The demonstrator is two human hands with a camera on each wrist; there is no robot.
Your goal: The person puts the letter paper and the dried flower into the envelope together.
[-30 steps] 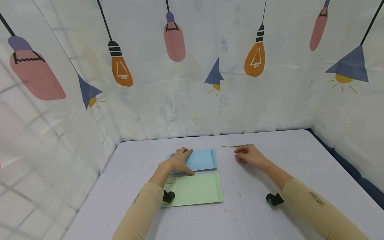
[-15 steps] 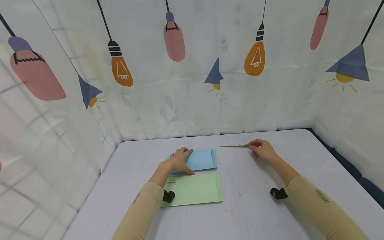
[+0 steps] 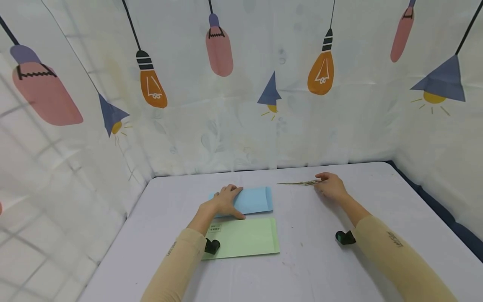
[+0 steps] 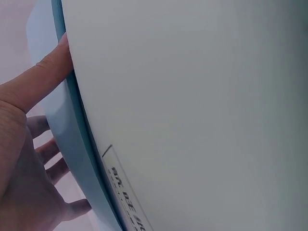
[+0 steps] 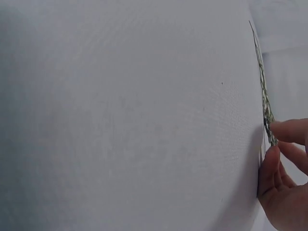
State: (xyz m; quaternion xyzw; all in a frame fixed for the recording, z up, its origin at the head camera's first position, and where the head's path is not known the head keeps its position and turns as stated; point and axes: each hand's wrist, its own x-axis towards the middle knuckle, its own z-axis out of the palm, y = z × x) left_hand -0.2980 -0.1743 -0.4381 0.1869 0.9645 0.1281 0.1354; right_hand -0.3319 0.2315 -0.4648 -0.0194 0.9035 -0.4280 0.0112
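Note:
My left hand (image 3: 223, 202) rests on a light blue envelope (image 3: 254, 200), its fingers spread over the top and the thumb at the near edge. In the left wrist view the thumb (image 4: 45, 72) touches the border between the blue envelope (image 4: 79, 139) and the pale green envelope (image 4: 183, 106). That green envelope (image 3: 245, 239) lies just nearer on the table, with a small printed box at its upper left. My right hand (image 3: 332, 186) is at the right end of a thin dried grass sprig (image 3: 298, 183). Thumb and index finger stand apart around the end of the sprig (image 5: 265, 98).
A white cloth covers the table (image 3: 309, 260), with tiny dark specks on it. Behind it hangs a white curtain (image 3: 234, 134) printed with lamps and bulbs. Dark fabric (image 3: 445, 209) runs along the right edge. A small black camera (image 3: 212, 246) sits at the left wrist.
My right hand has moved right along the sprig to its end, and its fingers have spread since half a second ago. The left hand and both envelopes stay in place.

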